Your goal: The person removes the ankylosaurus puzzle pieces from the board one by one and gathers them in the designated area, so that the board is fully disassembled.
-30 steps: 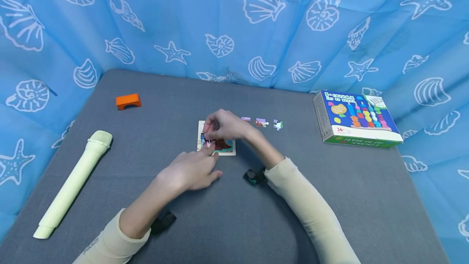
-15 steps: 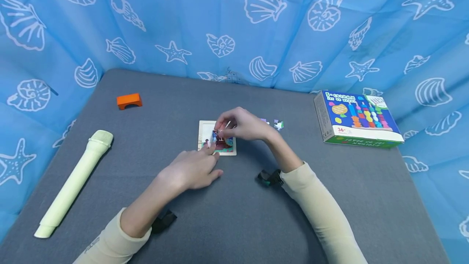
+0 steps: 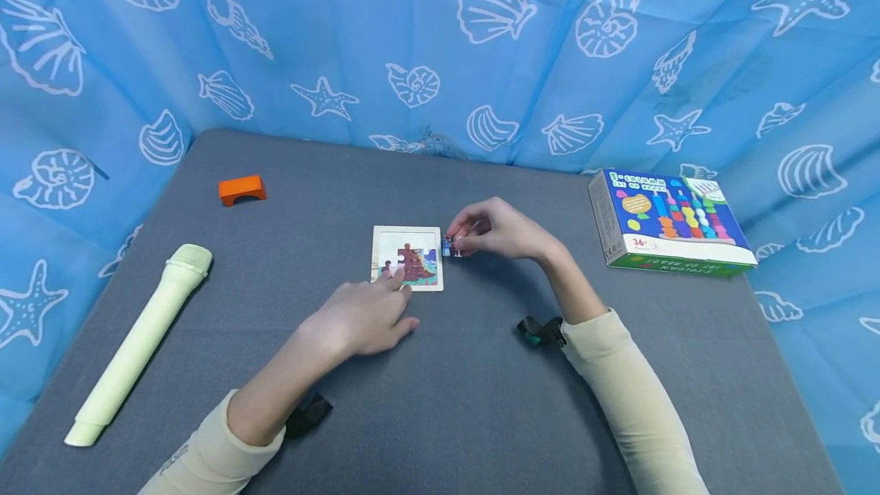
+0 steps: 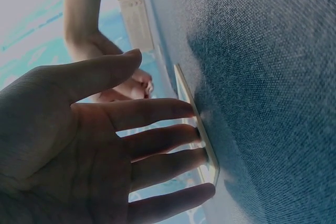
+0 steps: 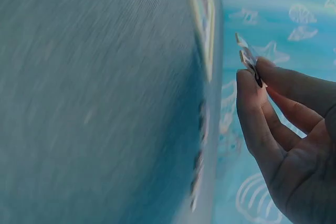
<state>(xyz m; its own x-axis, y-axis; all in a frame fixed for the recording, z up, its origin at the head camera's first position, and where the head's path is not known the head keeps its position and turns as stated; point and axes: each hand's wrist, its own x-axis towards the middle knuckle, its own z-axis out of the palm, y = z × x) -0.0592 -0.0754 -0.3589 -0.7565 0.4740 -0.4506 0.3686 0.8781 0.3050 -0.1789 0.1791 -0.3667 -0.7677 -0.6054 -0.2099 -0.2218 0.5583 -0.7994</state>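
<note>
A small square puzzle tray (image 3: 407, 229) lies mid-table, its frame pale and its upper part bare. Joined pieces fill its lower part and show a brown shape (image 3: 415, 262) on a teal ground. My left hand (image 3: 359, 318) rests on the tray's near left edge, fingers extended; in the left wrist view the fingertips (image 4: 186, 109) lie along the rim. Just right of the tray, my right hand (image 3: 507, 231) pinches a puzzle piece (image 3: 449, 245) between thumb and fingers. The right wrist view has this puzzle piece (image 5: 250, 62) raised above the table.
Several loose puzzle pieces (image 5: 197, 169) lie on the table under the right hand, which hides them from the head view. An orange arch block (image 3: 242, 189) sits back left, a pale green microphone (image 3: 140, 342) at left. A boxed bead toy (image 3: 670, 224) stands at right.
My right hand has moved right, off the tray, taking the pinched puzzle piece with it. More of the joined picture now shows. My left hand has stayed in place.
</note>
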